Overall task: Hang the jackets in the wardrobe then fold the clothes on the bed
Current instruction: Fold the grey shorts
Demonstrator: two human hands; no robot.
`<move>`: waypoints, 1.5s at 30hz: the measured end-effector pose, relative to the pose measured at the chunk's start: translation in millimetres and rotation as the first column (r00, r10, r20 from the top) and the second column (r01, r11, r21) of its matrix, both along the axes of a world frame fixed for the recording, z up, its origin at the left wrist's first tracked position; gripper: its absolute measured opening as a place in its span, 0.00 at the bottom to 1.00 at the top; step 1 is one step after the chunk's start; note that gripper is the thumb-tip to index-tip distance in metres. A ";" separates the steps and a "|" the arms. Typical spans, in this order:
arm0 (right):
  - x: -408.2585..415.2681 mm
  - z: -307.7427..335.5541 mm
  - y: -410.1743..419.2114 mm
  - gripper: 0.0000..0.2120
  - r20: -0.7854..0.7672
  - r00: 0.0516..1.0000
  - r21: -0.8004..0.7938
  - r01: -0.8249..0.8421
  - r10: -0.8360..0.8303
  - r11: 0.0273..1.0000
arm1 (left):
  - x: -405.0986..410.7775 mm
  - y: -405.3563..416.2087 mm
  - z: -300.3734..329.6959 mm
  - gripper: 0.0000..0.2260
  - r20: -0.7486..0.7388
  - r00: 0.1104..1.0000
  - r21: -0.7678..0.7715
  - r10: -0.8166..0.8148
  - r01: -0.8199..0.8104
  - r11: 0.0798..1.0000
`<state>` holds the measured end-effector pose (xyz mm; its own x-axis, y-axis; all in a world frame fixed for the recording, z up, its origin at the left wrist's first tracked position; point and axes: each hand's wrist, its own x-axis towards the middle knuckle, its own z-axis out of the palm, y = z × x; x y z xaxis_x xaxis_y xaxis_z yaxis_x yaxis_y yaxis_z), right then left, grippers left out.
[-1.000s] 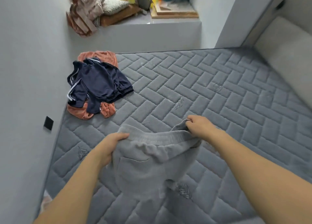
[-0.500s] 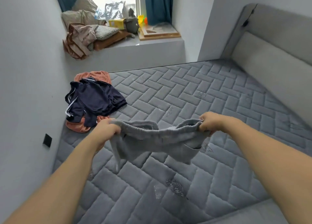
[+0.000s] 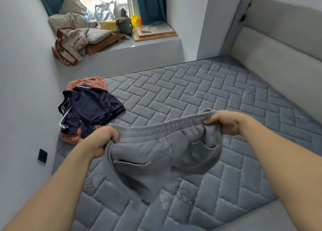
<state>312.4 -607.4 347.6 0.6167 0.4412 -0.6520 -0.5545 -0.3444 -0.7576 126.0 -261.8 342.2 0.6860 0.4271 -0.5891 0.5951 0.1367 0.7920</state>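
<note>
Grey sweatpants hang in the air above the quilted grey mattress, stretched by the elastic waistband between both hands. My left hand grips the waistband's left end and my right hand grips its right end, a little higher. Two pocket openings face me, and the legs droop toward the mattress. A dark navy garment with white stripes lies crumpled on an orange garment at the mattress's far left, beside the wall.
A grey padded headboard runs along the right. A window ledge behind the bed holds cushions, a brown heap of clothes, boxes and boards. The left wall carries a black socket.
The sweatpants have been lifted off the mattress and spread wider between my hands, the right hand rising higher. The view has tilted up toward the window.
</note>
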 end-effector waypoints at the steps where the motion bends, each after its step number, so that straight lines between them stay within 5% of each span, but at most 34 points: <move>1: 5.5 1.0 -3.1 0.16 -0.081 0.995 0.008 -0.050 0.050 0.999 | 0.4 2.4 -2.5 0.11 -0.014 1.000 -0.048 0.009 -0.010 0.999; 6: 41.8 -5.1 13.5 0.25 -0.174 0.979 -0.109 -0.126 0.106 0.986 | 16.1 18.7 -21.0 0.07 -0.050 0.999 -0.299 0.004 -0.019 0.954; 9: 71.8 -20.2 49.7 0.20 -0.130 0.985 -0.286 -0.143 0.110 0.947 | 49.9 35.0 -39.1 0.07 -0.087 0.996 -0.256 0.009 -0.031 0.966; 11: 100.3 -45.8 79.9 0.18 0.020 0.999 -0.392 -0.036 0.048 0.919 | 86.1 54.2 -63.9 0.09 -0.117 0.993 -0.076 0.034 -0.043 0.996; 13: 136.1 -88.7 114.8 0.19 0.327 0.944 -0.515 0.141 0.042 0.845 | 131.2 77.9 -105.0 0.09 -0.106 0.992 0.159 0.074 -0.057 0.986; 15: 164.8 -144.3 152.8 0.20 0.610 0.770 -0.620 0.317 0.188 0.718 | 169.8 99.7 -168.1 0.10 -0.148 0.982 0.467 0.117 -0.035 0.884; 18: 183.1 -260.4 211.5 0.21 0.807 0.480 -0.558 0.428 0.345 0.711 | 215.1 115.1 -276.0 0.14 -0.160 0.984 0.664 0.071 0.054 0.745; 20: 170.3 -347.8 242.2 0.26 0.691 0.484 -0.693 0.232 0.537 0.683 | 231.9 116.2 -349.6 0.24 -0.379 0.914 0.613 -0.146 0.366 0.700; 22: 153.5 -432.4 255.7 0.31 0.473 0.468 -0.844 -0.003 0.747 0.537 | 236.0 113.4 -416.4 0.37 -0.643 0.690 0.425 -0.332 0.682 0.596; 25: 136.7 -524.2 255.0 0.34 0.349 0.380 -0.916 -0.054 0.857 0.397 | 230.8 105.1 -496.3 0.49 -0.795 0.481 0.266 -0.370 0.824 0.499; 30: 135.2 -569.7 252.6 0.34 0.547 0.285 -0.835 0.125 0.787 0.535 | 235.0 99.2 -527.7 0.56 -0.861 0.438 0.273 -0.261 0.828 0.489; 45: 135.5 -569.2 252.7 0.33 0.581 0.253 -0.814 0.156 0.774 0.560 | 237.7 97.2 -526.3 0.55 -0.848 0.443 0.260 -0.292 0.826 0.500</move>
